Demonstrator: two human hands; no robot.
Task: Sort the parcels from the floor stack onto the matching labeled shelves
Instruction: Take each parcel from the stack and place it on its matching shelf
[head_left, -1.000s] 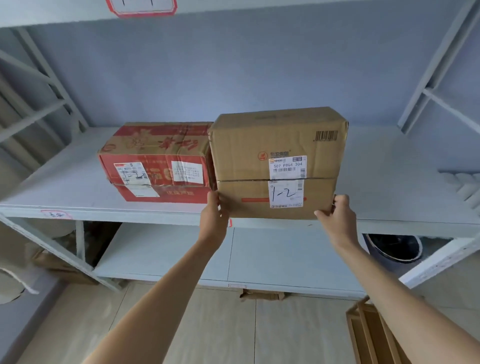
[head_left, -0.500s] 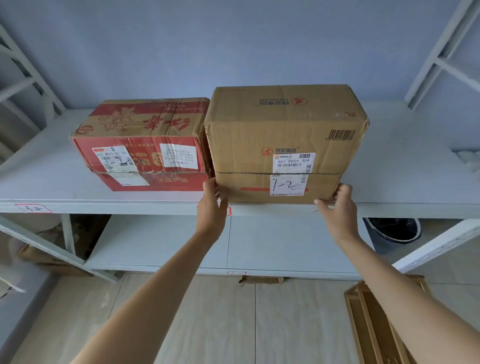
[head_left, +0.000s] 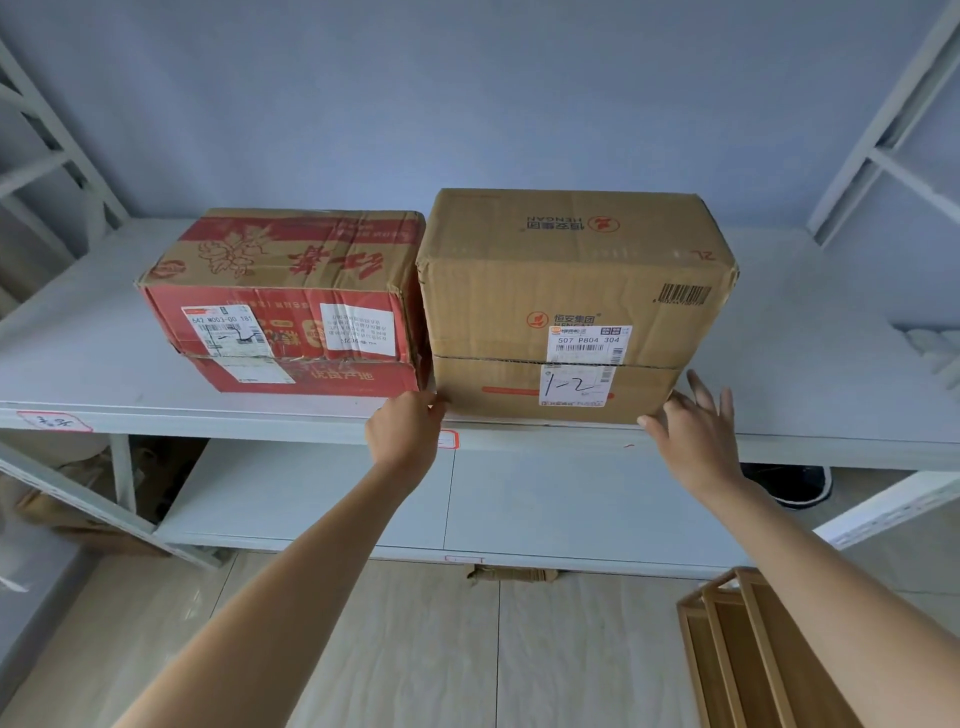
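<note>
Sitting on the middle shelf (head_left: 779, 395) at its front edge: a brown box (head_left: 571, 291) marked "1-2" by hand on its white label (head_left: 574, 385), pressed side to side against a red box (head_left: 291, 306) lying a little further back from that edge. Resting at the brown box's lower front left corner: the left hand (head_left: 405, 431), fingers curled loosely, touching cardboard but gripping nothing. Hovering at the lower front right corner: the right hand (head_left: 696, 421), fingers spread wide, holding nothing, perhaps just grazing the box. Judging the risk from here: sitting so close to the front edge of the shelf, possibly tipping or sliding off under a careless brush from either hand. Also risking, with any uneven shove, twisting the box and nudging the red box sideways. Possibly misfiling too, given the shelf tag (head_left: 447, 440) below the box being half covered by the left hand and unreadable, so matching "1-2" to this level cannot be confirmed. Showing only scrawled, illegible writing: a second tag (head_left: 54, 421) at the shelf's front left. Blurring beyond reading: the handwriting on the red box's label. Lying out of view: the floor stack of parcels. Cut off at the lower right corner: a wooden frame (head_left: 748, 654), purpose unclear. Half hidden under the shelf's right end: a dark round thing (head_left: 795, 483), unidentifiable.
</note>
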